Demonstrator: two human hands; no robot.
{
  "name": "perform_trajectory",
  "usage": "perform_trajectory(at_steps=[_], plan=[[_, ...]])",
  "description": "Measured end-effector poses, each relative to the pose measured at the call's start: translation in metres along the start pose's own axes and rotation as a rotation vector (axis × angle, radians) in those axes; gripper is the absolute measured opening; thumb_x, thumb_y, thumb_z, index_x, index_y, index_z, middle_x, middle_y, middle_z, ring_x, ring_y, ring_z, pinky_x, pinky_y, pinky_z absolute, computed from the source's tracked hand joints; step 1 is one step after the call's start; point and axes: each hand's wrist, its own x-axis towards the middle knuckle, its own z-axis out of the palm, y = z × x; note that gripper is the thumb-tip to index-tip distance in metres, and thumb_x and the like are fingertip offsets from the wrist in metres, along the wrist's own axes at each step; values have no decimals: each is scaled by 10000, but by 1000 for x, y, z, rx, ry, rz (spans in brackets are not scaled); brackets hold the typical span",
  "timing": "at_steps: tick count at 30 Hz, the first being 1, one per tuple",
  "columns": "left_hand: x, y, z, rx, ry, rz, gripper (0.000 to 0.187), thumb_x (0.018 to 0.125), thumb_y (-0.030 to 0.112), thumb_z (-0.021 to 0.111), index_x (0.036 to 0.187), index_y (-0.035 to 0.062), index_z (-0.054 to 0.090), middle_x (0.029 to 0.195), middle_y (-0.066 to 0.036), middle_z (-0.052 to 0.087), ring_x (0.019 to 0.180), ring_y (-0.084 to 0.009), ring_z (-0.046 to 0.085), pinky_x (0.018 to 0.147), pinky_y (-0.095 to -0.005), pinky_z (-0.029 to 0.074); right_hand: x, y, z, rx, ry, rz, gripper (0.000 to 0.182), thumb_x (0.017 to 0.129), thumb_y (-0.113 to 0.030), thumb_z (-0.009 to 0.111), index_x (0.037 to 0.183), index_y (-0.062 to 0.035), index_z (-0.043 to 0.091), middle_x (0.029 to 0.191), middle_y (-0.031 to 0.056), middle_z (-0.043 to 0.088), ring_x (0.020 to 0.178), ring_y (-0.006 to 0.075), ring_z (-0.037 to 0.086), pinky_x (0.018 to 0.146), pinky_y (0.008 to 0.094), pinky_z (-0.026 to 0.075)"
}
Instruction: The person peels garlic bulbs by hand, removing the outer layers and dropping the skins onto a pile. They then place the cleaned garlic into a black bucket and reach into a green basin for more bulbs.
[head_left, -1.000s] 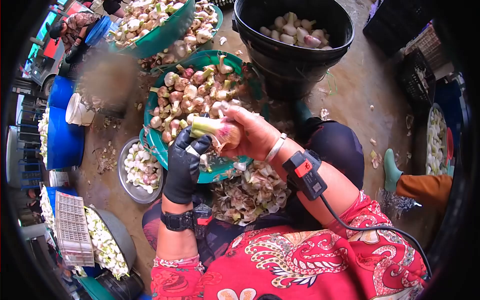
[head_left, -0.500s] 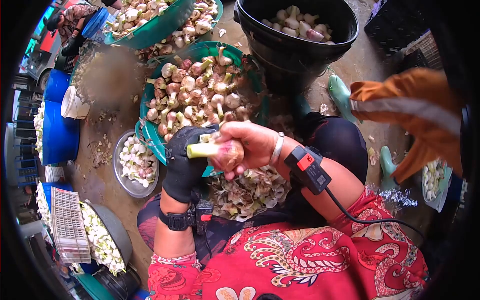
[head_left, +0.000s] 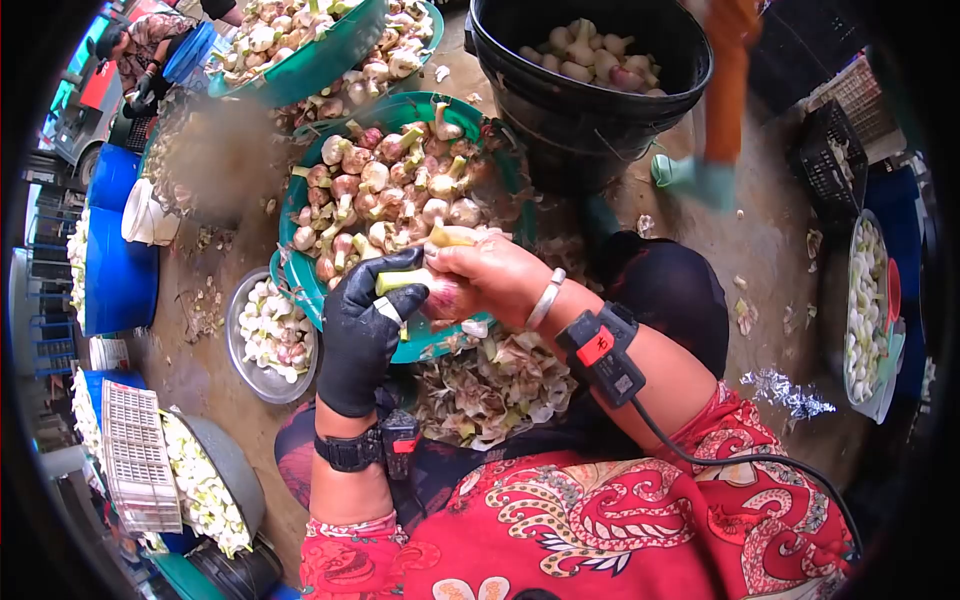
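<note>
A garlic bulb [head_left: 447, 298] with a pinkish skin and a cut green stem is held between my two hands, its stem pointing left. My left hand [head_left: 362, 325], in a black glove, closes its thumb and fingers round the stem; a small white strip shows at the thumb. Bare and wearing a bracelet, my right hand [head_left: 492, 272] grips the bulb from the right, with some loose yellowish skin at its fingertips. Just beyond my hands is a green tub [head_left: 292, 262] of unpeeled garlic bulbs [head_left: 375, 172]. Below them lies a heap of papery garlic skins [head_left: 495, 390].
A black bucket [head_left: 560, 125] with whitish bulbs stands beyond the tub. To the left is a metal bowl [head_left: 235, 345] of peeled garlic, with blue tubs [head_left: 125, 270] farther out. A passer-by's orange trouser leg [head_left: 728, 90] and green boot [head_left: 705, 180] show at upper right.
The left glove has turned, bringing its thumb onto the stem, and the right hand has moved slightly up over the bulb. The passer-by in orange trousers has moved toward the top.
</note>
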Motion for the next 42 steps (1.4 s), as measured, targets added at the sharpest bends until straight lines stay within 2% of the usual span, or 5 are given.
perform_trajectory(at_steps=[6, 13, 19, 22, 42], plan=[[15, -21, -37, 86, 171, 164, 230, 876, 131, 572, 1039, -18, 635, 798, -38, 647, 632, -96, 564, 596, -221, 452, 2, 2, 0, -1206, 241, -1135, 177, 681, -4, 543, 844, -50, 592, 684, 150, 544, 654, 351, 558, 570, 430, 447], [15, -12, -28, -308, 249, 93, 249, 882, 116, 579, 1086, -23, 612, 933, -72, 655, 742, -110, 599, 668, -239, 485, -10, 68, -28, -1838, -664, 173, 221, 730, -154, 604, 933, -85, 659, 837, 147, 658, 776, 323, 638, 701, 409, 513], [13, -17, -24, -239, 130, 42, 286, 874, 87, 586, 1135, -30, 586, 1036, -85, 644, 889, -150, 622, 776, -262, 509, -14, -7, -5, -960, 53, -324, 618, 674, -124, 768, 1230, -60, 507, 1049, 123, 616, 936, 193, 607, 825, 320, 489], [12, -12, -8, -295, 99, 18, 299, 875, 78, 583, 1153, -32, 577, 1069, -88, 632, 919, -157, 614, 801, -271, 504, -1, 9, 2, -172, -135, -292, 782, 657, -34, 793, 1323, -79, 384, 1157, 87, 535, 1007, 156, 544, 874, 319, 466], [14, -19, -3, -255, 43, -4, 310, 899, 90, 541, 1188, -21, 551, 982, -43, 635, 822, -88, 592, 702, -226, 479, 0, 14, 4, -271, 56, -442, 737, 610, -73, 834, 1227, -54, 432, 1003, 40, 554, 930, 123, 531, 841, 293, 467]])
